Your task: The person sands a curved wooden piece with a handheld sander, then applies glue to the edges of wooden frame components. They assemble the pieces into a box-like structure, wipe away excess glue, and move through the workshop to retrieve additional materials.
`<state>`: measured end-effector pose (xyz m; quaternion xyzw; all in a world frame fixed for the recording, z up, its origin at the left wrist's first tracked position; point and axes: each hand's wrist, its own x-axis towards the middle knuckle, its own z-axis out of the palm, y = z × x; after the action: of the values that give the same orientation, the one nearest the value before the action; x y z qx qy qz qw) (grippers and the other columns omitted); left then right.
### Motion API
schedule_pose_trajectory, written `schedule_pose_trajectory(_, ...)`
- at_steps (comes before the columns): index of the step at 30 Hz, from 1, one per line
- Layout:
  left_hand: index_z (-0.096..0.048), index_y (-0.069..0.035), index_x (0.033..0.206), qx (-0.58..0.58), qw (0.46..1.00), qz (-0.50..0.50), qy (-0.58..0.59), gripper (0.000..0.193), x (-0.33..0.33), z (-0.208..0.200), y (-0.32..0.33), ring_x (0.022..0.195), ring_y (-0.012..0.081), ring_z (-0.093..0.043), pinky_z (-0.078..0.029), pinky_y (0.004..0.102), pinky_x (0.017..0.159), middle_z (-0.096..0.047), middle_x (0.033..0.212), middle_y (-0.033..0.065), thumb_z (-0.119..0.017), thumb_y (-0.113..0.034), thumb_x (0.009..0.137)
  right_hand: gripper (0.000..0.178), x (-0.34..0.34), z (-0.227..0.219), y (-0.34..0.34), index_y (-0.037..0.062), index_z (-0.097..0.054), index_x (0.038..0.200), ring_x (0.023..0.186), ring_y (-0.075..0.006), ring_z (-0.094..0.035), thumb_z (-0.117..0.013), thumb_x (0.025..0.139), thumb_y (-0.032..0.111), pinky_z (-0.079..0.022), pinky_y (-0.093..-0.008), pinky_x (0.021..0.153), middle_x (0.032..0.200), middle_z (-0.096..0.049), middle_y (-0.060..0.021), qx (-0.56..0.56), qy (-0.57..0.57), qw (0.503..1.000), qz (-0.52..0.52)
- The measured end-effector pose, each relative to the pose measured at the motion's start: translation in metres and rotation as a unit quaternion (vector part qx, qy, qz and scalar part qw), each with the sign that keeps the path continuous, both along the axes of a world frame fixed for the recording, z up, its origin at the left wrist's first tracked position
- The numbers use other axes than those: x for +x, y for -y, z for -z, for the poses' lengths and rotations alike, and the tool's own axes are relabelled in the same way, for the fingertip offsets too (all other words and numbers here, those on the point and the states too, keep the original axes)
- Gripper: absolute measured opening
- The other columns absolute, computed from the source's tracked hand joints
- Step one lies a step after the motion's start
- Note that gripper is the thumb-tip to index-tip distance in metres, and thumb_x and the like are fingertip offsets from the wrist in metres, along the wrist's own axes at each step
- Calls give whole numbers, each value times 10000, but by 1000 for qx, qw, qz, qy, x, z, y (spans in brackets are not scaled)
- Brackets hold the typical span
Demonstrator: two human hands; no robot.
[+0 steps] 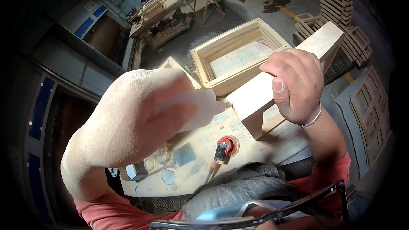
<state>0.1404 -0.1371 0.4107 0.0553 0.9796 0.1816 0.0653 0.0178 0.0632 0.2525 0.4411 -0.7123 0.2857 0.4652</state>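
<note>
Above the table, your left arm arches high, wrist bent, and that left hand has its grip wrapped round a translucent bottle, contents too hard to make out, nozzle pointing right, close by the end of the wooden frame! Your right hand clasps that frame from above, thumb on the near side. Over the table's right half it stands on edge, long axis slanting from the nozzle to the far right, past the stacked frames behind.
</note>
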Motion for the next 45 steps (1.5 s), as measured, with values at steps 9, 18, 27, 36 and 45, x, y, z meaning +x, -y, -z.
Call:
schedule_pose_trajectory(9,-614,-7,877,-71,981,137,-115,151,6,13,-3,574,270,-615,-466,319,532,-587,654,114,-655,-122,788,289,2,1,-2,55,-632,855,811,-282,-589,-415,907,238,-418,-378,774,834,-634,-102,9,6,1000,7)
schedule_pose_trajectory(18,-571,-37,844,-147,976,97,-130,124,21,12,-23,523,294,-567,-440,348,479,-559,645,117,-658,-72,764,262,2,0,-1,55,-633,859,815,-286,-588,-429,890,216,-418,-387,775,832,-631,-104,7,10,1000,5)
schedule_pose_trajectory(27,-580,-30,846,-153,978,71,-118,123,20,10,-27,526,287,-565,-423,342,478,-559,649,114,-659,-87,770,272,2,1,-1,54,-632,863,816,-287,-587,-425,893,229,-414,-386,776,839,-631,-107,4,6,1000,1)
schedule_pose_trajectory(36,-572,-30,816,-142,973,98,-150,104,18,15,-22,511,282,-562,-433,333,465,-570,645,121,-654,-70,767,283,2,0,0,58,-635,868,821,-284,-586,-413,902,230,-415,-384,780,835,-630,-105,8,13,1000,2)
schedule_pose_trajectory(45,-560,-21,807,-177,964,112,-166,118,21,18,-22,498,271,-535,-405,339,448,-535,629,107,-657,-61,754,277,0,1,2,54,-635,859,817,-286,-591,-422,896,227,-417,-387,780,841,-632,-103,7,7,1000,9)
